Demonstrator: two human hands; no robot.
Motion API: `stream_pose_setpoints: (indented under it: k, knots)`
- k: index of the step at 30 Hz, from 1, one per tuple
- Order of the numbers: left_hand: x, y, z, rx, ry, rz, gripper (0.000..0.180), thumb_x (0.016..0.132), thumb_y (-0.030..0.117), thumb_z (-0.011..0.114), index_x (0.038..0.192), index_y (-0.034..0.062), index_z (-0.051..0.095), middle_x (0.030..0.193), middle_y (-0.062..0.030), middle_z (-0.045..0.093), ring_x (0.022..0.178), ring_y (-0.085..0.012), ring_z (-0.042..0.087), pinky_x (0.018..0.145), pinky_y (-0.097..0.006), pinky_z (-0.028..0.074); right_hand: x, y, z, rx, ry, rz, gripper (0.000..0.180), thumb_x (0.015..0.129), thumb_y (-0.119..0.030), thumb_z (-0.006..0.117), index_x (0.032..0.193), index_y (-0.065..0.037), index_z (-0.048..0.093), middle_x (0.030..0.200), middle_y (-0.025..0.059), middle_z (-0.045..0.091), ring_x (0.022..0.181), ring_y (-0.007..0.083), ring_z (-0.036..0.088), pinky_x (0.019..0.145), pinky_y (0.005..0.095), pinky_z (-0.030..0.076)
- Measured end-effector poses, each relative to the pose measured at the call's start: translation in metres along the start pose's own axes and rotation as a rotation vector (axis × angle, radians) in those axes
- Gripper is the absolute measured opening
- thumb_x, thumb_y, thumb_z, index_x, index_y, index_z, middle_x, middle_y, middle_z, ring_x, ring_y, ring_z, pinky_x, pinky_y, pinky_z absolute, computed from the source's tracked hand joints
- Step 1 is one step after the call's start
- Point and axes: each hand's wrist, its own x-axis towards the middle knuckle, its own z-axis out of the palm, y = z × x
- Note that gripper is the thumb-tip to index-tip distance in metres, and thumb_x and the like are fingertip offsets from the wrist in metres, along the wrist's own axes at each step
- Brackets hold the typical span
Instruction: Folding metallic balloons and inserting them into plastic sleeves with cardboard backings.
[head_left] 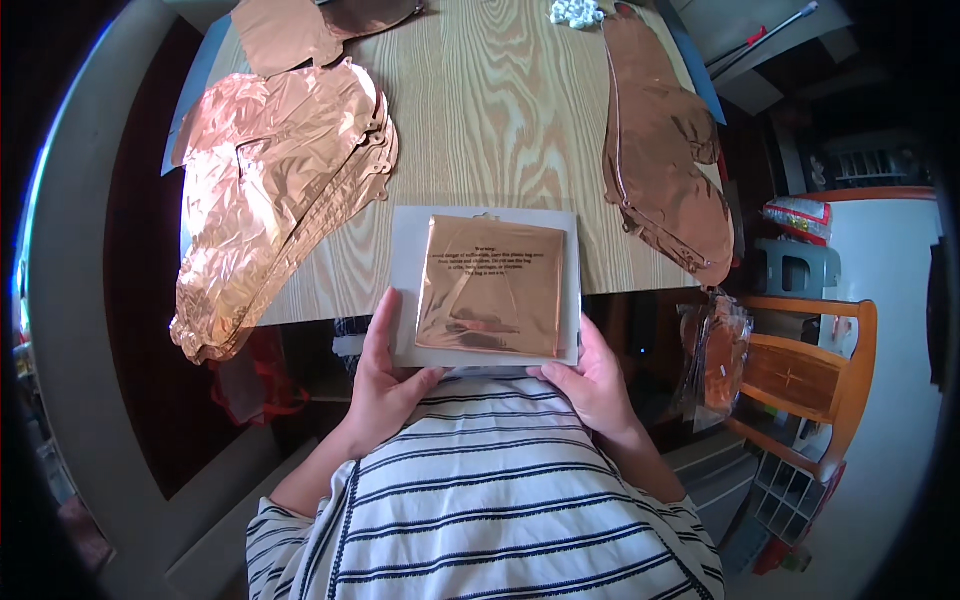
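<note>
Both hands grip one flat packet by its lower corners. On the left, the left hand (385,375) is partly closed: its thumb lies along the packet's left edge and its fingers curl underneath. The packet (487,287) is a pale, clear-sleeved square with one folded copper foil sheet (493,285) inside; it sits between the hands, just above them, half over the near edge of the wooden table (480,110). The right hand (592,375) holds the lower right corner the same way, thumb on top along the edge, fingers hidden below.

Far out to the left of the left hand lies one large stack of crumpled copper foil shapes (280,190); the number in it cannot be told. Beyond it, at the table's far side, lies one more flat foil piece (300,30). Up and right of the right hand runs a second, darker foil stack (665,145), with a small heap of white bits (577,12) at its far end. Right of that hand stands one wooden chair (815,375), with a bunch of bagged foil packets (715,355) hanging beside it.
</note>
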Motion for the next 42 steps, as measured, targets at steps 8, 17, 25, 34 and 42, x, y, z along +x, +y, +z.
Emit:
stream_pose_setpoints:
  k: [8,17,25,34,42]
  knots:
    - [0.009,-0.010,0.010,-0.305,0.064,-0.106,0.087,0.090,-0.012,0.064,0.159,0.0074,0.015,0.161,-0.0087,0.024,0.127,-0.0163,0.051,0.087,-0.027,0.058,0.004,0.028,-0.015,-0.168,0.240,-0.004,0.014,0.097,-0.013,0.068,0.098,0.000,0.064,0.083,0.0067,0.073,0.070,0.0098,0.067,0.069,0.0235,0.056]
    - [0.015,0.030,-0.006,0.591,-0.035,-0.105,0.086,0.087,0.016,0.077,0.155,0.0015,0.025,0.129,-0.0160,0.059,0.090,-0.0211,0.070,0.064,-0.029,0.058,0.016,0.044,-0.009,0.257,0.177,-0.023,0.018,0.099,-0.015,0.065,0.109,-0.002,0.061,0.103,0.0109,0.071,0.093,0.0174,0.069,0.085,0.0316,0.054]
    - [0.108,0.058,0.013,1.089,0.194,0.662,0.052,0.090,0.029,0.067,0.126,-0.0068,0.057,0.119,-0.0227,0.057,0.117,-0.0366,0.054,0.100,-0.046,0.043,0.027,0.053,0.008,0.292,0.111,0.116,0.027,0.103,-0.018,0.057,0.122,0.000,0.059,0.111,0.0126,0.070,0.099,0.0219,0.070,0.085,0.0338,0.054]
    - [0.149,0.042,0.048,1.414,0.049,0.404,0.076,0.089,0.062,0.058,0.146,0.0150,0.046,0.134,-0.0216,0.047,0.124,-0.0426,0.046,0.098,-0.060,0.038,0.035,0.060,0.011,0.252,0.136,0.105,0.027,0.104,-0.024,0.056,0.114,-0.001,0.066,0.099,0.0139,0.073,0.091,0.0209,0.071,0.081,0.0315,0.055]
    - [0.186,0.052,0.000,0.919,0.126,0.300,0.049,0.096,0.036,0.061,0.131,0.0031,0.059,0.120,-0.0199,0.061,0.112,-0.0326,0.062,0.095,-0.042,0.050,0.032,0.062,0.003,0.268,0.127,0.056,0.030,0.103,-0.027,0.059,0.114,-0.001,0.066,0.098,0.0120,0.073,0.089,0.0178,0.071,0.081,0.0290,0.056]
